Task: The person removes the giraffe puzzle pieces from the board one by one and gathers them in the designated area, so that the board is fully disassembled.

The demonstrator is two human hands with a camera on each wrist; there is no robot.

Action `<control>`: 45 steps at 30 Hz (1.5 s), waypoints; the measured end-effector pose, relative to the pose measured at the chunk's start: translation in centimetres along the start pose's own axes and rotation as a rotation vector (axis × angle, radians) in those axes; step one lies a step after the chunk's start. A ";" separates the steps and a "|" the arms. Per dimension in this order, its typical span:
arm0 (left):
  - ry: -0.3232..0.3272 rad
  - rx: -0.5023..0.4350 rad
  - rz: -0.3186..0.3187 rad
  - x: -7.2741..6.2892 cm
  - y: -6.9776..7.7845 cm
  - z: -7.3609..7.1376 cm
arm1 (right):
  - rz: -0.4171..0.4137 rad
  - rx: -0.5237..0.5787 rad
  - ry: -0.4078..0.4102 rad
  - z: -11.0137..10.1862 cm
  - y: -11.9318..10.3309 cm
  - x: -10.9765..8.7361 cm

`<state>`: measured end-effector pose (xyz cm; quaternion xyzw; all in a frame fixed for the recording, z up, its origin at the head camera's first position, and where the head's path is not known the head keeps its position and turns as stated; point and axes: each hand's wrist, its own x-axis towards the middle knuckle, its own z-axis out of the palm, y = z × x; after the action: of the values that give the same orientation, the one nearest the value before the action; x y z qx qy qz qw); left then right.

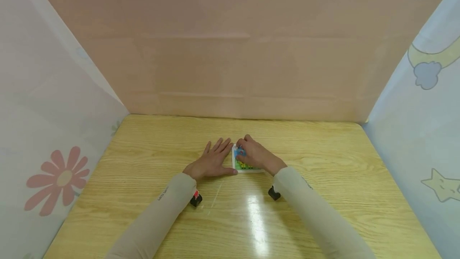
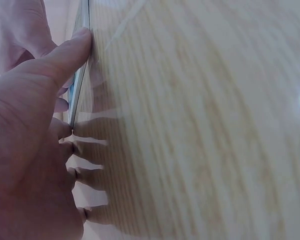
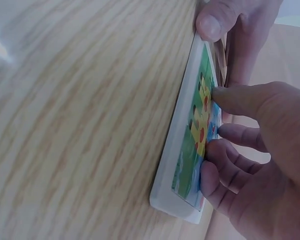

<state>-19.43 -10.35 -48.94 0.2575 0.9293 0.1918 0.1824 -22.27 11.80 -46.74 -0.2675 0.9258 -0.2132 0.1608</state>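
On the tabletop lies a small picture board (image 1: 248,170) with a raised white frame; yellow giraffe-like figures on green and blue show inside it. My left hand (image 1: 212,162) is spread palm down beside the board. Its thumb reaches the near left corner of the frame, as the right wrist view shows. From the right, my right hand (image 1: 256,154) reaches over the board, covering much of the picture. In the right wrist view its bent fingers (image 3: 210,177) and thumb rest their tips on the picture (image 3: 202,120), with a gap between thumb and forefinger.
A wood-grain table (image 1: 143,143) lies under both hands. Behind it rises a plain brownish backdrop (image 1: 201,67), and patterned sheets (image 1: 46,103) hang at both sides. Small black wrist devices (image 1: 195,200) sit below the cuffs. Light glares off the near part of the tabletop.
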 end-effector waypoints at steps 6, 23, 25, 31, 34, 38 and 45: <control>0.004 -0.008 0.002 -0.2 0.2 -0.1 | -0.027 -0.056 -0.009 0.1 -0.3 0.1; 0.012 -0.016 0.008 -0.2 0.3 -0.2 | -0.009 0.174 0.008 -0.4 1.0 0.8; 0.013 -0.013 0.006 -0.2 0.3 -0.2 | -0.007 0.180 0.014 -0.3 1.0 0.8; 0.009 0.001 -0.006 -0.1 0.1 -0.2 | -0.009 0.195 0.047 -0.1 0.8 0.8; 0.004 0.013 -0.013 0.1 0.1 -0.2 | 0.006 0.222 0.061 0.1 0.9 0.8; 0.000 0.018 -0.011 0.1 0.1 -0.3 | 0.017 0.246 0.079 0.3 1.2 0.9; 0.006 0.006 -0.004 -0.1 0.3 -0.4 | 0.029 0.378 0.099 0.4 1.6 0.8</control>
<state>-19.44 -10.28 -48.43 0.2557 0.9309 0.1895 0.1794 -23.39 12.47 -48.04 -0.2082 0.8798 -0.3939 0.1658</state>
